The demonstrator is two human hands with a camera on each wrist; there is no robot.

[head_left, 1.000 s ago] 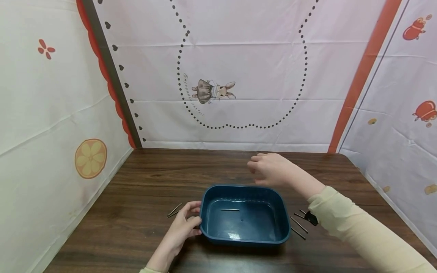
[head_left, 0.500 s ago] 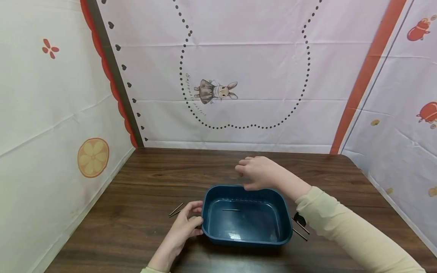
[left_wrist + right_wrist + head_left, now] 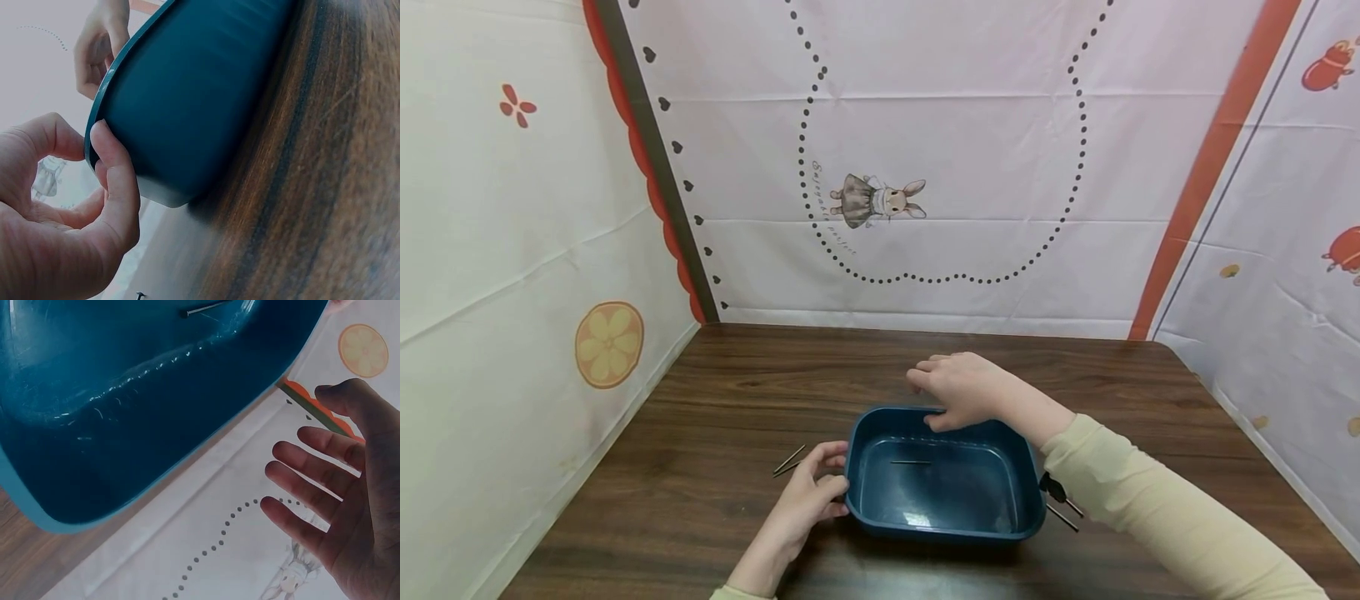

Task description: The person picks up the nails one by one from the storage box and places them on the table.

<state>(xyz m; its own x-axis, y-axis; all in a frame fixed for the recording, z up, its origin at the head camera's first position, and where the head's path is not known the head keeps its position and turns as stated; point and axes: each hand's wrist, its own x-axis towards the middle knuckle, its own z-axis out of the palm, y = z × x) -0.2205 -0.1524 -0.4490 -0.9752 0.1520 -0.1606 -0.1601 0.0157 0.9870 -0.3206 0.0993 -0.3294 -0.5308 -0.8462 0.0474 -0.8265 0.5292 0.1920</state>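
Observation:
A dark blue plastic tub (image 3: 955,504) with rounded corners stands on the table, and one nail (image 3: 912,462) lies on its floor. My left hand (image 3: 808,492) grips the tub's left rim, which shows between curled fingers and thumb in the left wrist view. Above the far rim hovers my right hand (image 3: 964,390). Its fingers (image 3: 312,478) are spread and hold nothing, as the right wrist view shows. More nails (image 3: 1063,517) lie just right of the tub, partly covered by the right sleeve. Two nails (image 3: 788,458) rest on the table beyond the left hand.
Dark wood-grain tabletop (image 3: 760,367) surrounds the tub. Printed white cloth (image 3: 955,150) hangs behind the table and along both sides. A small black object (image 3: 1052,487) sits at the underside of the right sleeve.
My right hand has moved left and slightly nearer, from behind the tub's right part to over its far rim. Its sleeve now covers more of the right-hand nails. The left hand keeps its grip.

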